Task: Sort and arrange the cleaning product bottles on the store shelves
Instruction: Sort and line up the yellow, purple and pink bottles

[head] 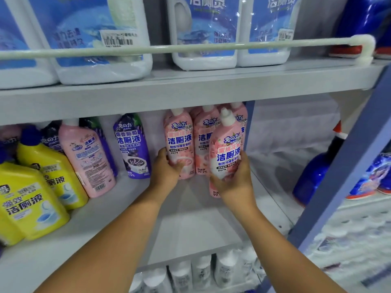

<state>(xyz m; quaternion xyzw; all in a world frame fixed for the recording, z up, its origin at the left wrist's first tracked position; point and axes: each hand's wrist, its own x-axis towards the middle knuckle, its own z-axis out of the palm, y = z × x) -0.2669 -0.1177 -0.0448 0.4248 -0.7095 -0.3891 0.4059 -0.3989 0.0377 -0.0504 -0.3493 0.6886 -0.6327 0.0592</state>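
- Left hand (167, 168) curls round the base of a pink plastic peach-label bottle (179, 142) standing on the grey middle shelf (190, 218).
- Right hand (231, 180) grips a second pink white-capped bottle (225, 149), lifted in front.
- A purple grape-label bottle (132, 144) stands just left; yellow bottles (31, 199) farther left.

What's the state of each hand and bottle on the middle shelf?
Left hand: grips a standing pink bottle.
Right hand: holds front pink bottle, upright.
Purple bottle: upright, label forward.
Reversed pink bottle: back label outward.
Yellow bottles: standing, untouched.
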